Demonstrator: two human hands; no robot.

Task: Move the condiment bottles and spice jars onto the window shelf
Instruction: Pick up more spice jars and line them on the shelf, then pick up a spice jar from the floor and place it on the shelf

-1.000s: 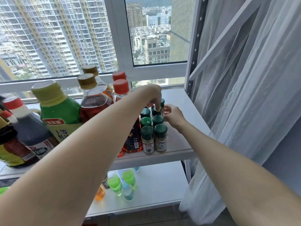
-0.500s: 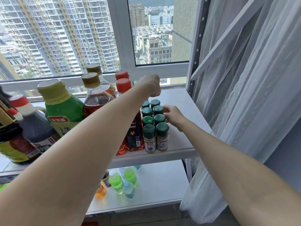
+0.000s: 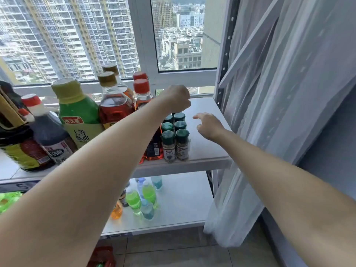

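a: on the window shelf (image 3: 204, 151), the spice jars (image 3: 175, 135) stand in two tight rows, green caps up, each long axis vertical, the rows running from the front edge back toward the glass.

b: and the hands?

a: the left hand (image 3: 176, 98) is curled into a loose fist above the back jars; i can't tell whether it holds anything. the right hand (image 3: 209, 125) hangs just beside the rows, fingers relaxed, touching nothing.

b: what could go wrong?

a: the left forearm crosses close to the tall condiment bottles (image 3: 113, 105). i'd judge a careless pull-back could clip one, and it could topple into the jars. the front pair sits near the shelf edge, so a knock there might send them off.
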